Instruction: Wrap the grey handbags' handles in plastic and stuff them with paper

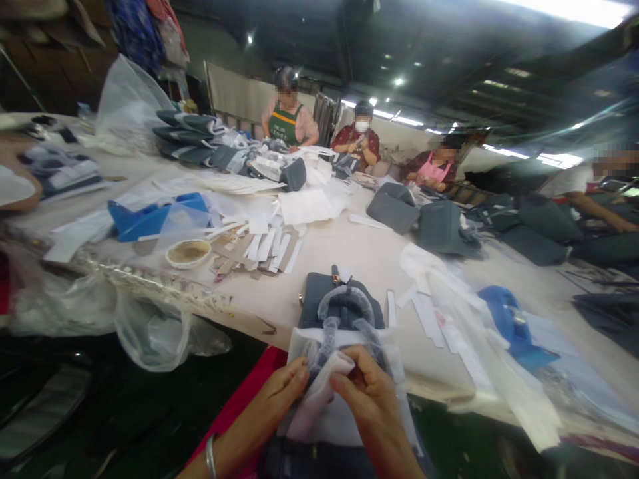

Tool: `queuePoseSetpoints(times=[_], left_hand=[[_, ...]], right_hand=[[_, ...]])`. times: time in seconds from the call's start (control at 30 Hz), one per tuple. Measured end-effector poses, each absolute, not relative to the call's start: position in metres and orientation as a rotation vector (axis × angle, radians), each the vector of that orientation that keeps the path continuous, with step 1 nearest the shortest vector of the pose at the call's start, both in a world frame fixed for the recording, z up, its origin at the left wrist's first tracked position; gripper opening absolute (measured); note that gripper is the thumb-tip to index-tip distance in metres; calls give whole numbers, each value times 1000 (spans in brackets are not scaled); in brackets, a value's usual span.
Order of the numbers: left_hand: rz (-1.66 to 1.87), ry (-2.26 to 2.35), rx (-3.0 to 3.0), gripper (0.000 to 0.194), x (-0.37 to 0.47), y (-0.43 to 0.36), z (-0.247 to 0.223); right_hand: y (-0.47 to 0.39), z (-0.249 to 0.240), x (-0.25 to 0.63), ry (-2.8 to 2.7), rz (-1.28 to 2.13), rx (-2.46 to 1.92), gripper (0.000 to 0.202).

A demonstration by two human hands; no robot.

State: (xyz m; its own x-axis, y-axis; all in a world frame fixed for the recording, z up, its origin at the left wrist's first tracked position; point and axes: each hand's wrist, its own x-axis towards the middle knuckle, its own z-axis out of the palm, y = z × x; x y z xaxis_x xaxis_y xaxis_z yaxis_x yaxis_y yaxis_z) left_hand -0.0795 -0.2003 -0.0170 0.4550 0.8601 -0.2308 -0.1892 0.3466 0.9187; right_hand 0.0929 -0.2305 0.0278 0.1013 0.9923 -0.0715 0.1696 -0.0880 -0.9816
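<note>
A dark blue-grey handbag (pixel 312 296) lies at the table's near edge, its looped handle (pixel 344 293) wrapped in clear plastic. White wrapping sheet (pixel 312 412) covers the lower part of the bag. My right hand (pixel 369 386) pinches a rolled end of this white sheet between thumb and fingers. At the sheet's left side, my left hand (pixel 289 382) has thumb and fingers pressed together by the clear plastic. What exactly sits between the left fingertips is too small to make out. Dark bag material with a zip shows below both hands.
A round tub (pixel 188 253), cardboard and white strips (pixel 267 249) and a blue tape dispenser (pixel 160 216) lie to the left. Another blue dispenser (pixel 514 326) and long white sheets (pixel 449 293) lie right. Dark bags (pixel 439 226) stand farther back. Several co-workers (pixel 289 120) sit around the table.
</note>
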Motion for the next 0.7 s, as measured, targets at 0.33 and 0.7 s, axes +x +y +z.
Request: queuePoseSetpoints(times=[0.33, 0.7], left_hand=[[687, 701, 794, 46, -68, -211, -29], [596, 927, 699, 69, -66, -207, -25]], right_hand=[[-214, 16, 93, -1131, 1258, -1435, 17], [-191, 23, 234, -1065, 430, -1790, 21]])
